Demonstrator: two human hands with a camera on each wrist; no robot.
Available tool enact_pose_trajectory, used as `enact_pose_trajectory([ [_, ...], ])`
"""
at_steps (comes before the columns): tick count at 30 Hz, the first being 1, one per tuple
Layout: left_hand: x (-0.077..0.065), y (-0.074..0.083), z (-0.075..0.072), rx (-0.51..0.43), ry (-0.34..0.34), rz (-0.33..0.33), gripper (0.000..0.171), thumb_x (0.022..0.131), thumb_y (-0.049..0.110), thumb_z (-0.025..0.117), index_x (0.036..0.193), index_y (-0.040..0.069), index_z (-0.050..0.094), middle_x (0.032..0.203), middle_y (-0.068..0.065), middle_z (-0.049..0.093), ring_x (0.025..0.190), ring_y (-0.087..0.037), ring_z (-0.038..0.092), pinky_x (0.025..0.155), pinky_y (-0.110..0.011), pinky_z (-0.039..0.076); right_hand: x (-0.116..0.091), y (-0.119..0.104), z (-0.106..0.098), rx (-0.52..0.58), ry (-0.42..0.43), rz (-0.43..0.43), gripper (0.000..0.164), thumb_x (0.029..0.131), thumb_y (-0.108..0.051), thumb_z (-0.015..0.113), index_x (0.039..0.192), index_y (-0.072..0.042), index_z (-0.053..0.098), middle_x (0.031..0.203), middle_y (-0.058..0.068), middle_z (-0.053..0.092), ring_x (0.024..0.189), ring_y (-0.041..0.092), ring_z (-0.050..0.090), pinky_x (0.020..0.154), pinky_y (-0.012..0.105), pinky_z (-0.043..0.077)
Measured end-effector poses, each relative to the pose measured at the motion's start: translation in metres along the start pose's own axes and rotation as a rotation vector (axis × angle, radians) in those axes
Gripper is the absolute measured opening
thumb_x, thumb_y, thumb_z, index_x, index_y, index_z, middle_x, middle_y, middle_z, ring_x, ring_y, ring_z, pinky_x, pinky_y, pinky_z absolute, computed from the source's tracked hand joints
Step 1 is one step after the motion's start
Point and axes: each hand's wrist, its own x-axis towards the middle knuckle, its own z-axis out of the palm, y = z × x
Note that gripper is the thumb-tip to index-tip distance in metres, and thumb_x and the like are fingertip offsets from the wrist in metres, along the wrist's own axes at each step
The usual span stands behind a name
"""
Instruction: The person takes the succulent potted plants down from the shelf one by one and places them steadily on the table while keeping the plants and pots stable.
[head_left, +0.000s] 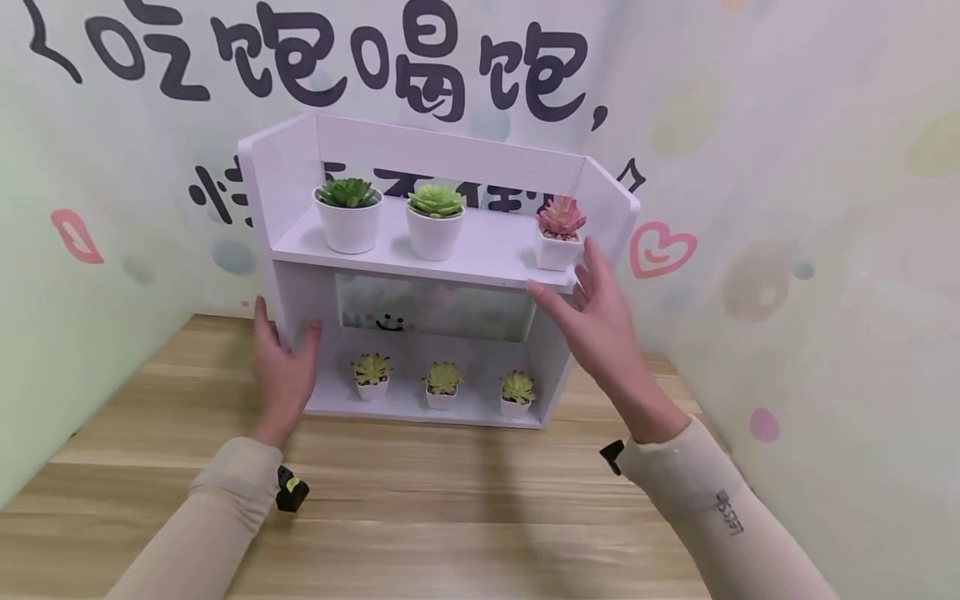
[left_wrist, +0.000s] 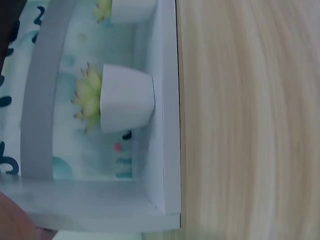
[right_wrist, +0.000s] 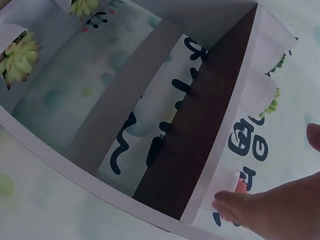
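A white two-tier shelf [head_left: 420, 417] stands on the wooden table. My left hand [head_left: 283, 367] is at its left side panel, straight thumb in front and fingers along the outer side. At the right end of the upper tier, my right hand [head_left: 603, 321] has its thumb near the front edge and its extended fingers beside a pink succulent [head_left: 561, 218] in a white pot [head_left: 557, 252]. In the right wrist view the fingers overlap that pot. Dark green [head_left: 348, 225] and light green [head_left: 435, 233] potted succulents share the upper tier.
Three small yellow-green succulents, left [head_left: 372, 375], middle [head_left: 442, 385] and right [head_left: 517, 393], sit in white pots on the lower tier. A printed wall covering [head_left: 810, 275] with black lettering rises behind the shelf. The wooden tabletop [head_left: 420, 508] extends in front.
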Motion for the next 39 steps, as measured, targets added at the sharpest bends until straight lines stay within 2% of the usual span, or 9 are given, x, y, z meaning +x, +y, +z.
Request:
enact_pose_trajectory([
  [8, 0.024, -0.008, -0.006, 0.026, -0.154, 0.006, 0.081, 0.099, 0.031, 0.061, 0.164, 0.020, 0.014, 0.158, -0.021, 0.040, 0.143, -0.040, 0.042, 0.118, -0.056, 0.034, 0.028, -0.002, 0.007, -0.020, 0.058, 0.056, 0.107, 0.088, -0.050, 0.072, 0.164, -0.023, 0.000, 0.173, 0.000, 0.006, 0.158, 0.026, 0.016, 0.124, 0.045, 0.026],
  [12, 0.027, -0.011, -0.004, 0.051, -0.222, 0.011, 0.057, 0.105, 0.029, 0.048, 0.153, 0.000, 0.035, 0.143, -0.031, 0.052, 0.128, -0.043, 0.053, 0.107, -0.054, 0.041, 0.039, -0.002, 0.007, -0.028, 0.080, 0.068, 0.108, 0.089, -0.047, 0.072, 0.164, -0.021, -0.001, 0.173, 0.003, 0.008, 0.158, 0.027, 0.018, 0.125, 0.046, 0.025],
  [15, 0.027, -0.013, -0.003, 0.056, -0.265, 0.029, 0.050, 0.106, 0.024, 0.044, 0.139, -0.014, 0.044, 0.132, -0.036, 0.055, 0.119, -0.043, 0.054, 0.100, -0.050, 0.041, 0.048, -0.004, 0.005, -0.031, 0.103, 0.093, 0.109, 0.089, -0.047, 0.072, 0.164, -0.018, -0.001, 0.172, 0.005, 0.008, 0.158, 0.026, 0.018, 0.125, 0.044, 0.024],
  [22, 0.028, -0.017, -0.005, 0.016, -0.319, -0.001, 0.051, 0.107, 0.021, 0.041, 0.142, -0.015, 0.037, 0.138, -0.037, 0.050, 0.127, -0.046, 0.050, 0.110, -0.057, 0.039, 0.069, -0.006, 0.002, -0.034, 0.113, 0.149, 0.111, 0.088, -0.046, 0.073, 0.164, -0.018, -0.003, 0.172, 0.005, 0.014, 0.158, 0.025, 0.016, 0.127, 0.043, 0.021],
  [27, 0.025, -0.024, -0.007, 0.015, -0.333, -0.014, 0.050, 0.107, 0.021, 0.040, 0.143, -0.014, 0.036, 0.139, -0.037, 0.049, 0.128, -0.046, 0.051, 0.109, -0.057, 0.039, 0.078, -0.003, 0.003, -0.067, 0.098, 0.186, 0.111, 0.088, -0.047, 0.073, 0.164, -0.017, -0.003, 0.173, 0.003, 0.009, 0.159, 0.021, 0.011, 0.128, 0.042, 0.017],
  [29, 0.024, -0.029, -0.008, 0.016, -0.337, 0.003, 0.049, 0.107, 0.022, 0.039, 0.143, -0.012, 0.036, 0.138, -0.034, 0.050, 0.126, -0.043, 0.052, 0.106, -0.051, 0.042, 0.081, -0.002, 0.003, -0.083, 0.101, 0.191, 0.109, 0.088, -0.047, 0.073, 0.164, -0.017, 0.001, 0.172, 0.004, 0.010, 0.158, 0.022, 0.013, 0.128, 0.043, 0.018],
  [34, 0.023, -0.036, -0.009, -0.002, -0.328, 0.038, 0.048, 0.107, 0.022, 0.039, 0.143, -0.010, 0.036, 0.138, -0.032, 0.051, 0.126, -0.041, 0.053, 0.106, -0.052, 0.043, 0.088, -0.003, 0.007, -0.117, 0.138, 0.189, 0.094, 0.088, -0.048, 0.073, 0.159, -0.014, 0.022, 0.164, 0.006, 0.033, 0.150, 0.022, 0.031, 0.125, 0.042, 0.026],
  [35, 0.023, -0.036, -0.009, -0.005, -0.329, 0.037, 0.049, 0.107, 0.022, 0.039, 0.143, -0.011, 0.036, 0.138, -0.033, 0.050, 0.127, -0.044, 0.052, 0.107, -0.058, 0.040, 0.089, -0.003, 0.008, -0.122, 0.147, 0.189, 0.090, 0.088, -0.048, 0.073, 0.157, -0.014, 0.026, 0.160, 0.006, 0.038, 0.147, 0.022, 0.035, 0.124, 0.041, 0.029],
  [39, 0.025, -0.035, -0.010, -0.008, -0.331, 0.024, 0.050, 0.107, 0.021, 0.040, 0.144, -0.011, 0.035, 0.139, -0.034, 0.050, 0.129, -0.043, 0.050, 0.110, -0.059, 0.038, 0.089, -0.001, 0.011, -0.144, 0.166, 0.172, 0.077, 0.088, -0.048, 0.072, 0.149, -0.011, 0.041, 0.151, 0.008, 0.050, 0.136, 0.022, 0.045, 0.119, 0.041, 0.036],
])
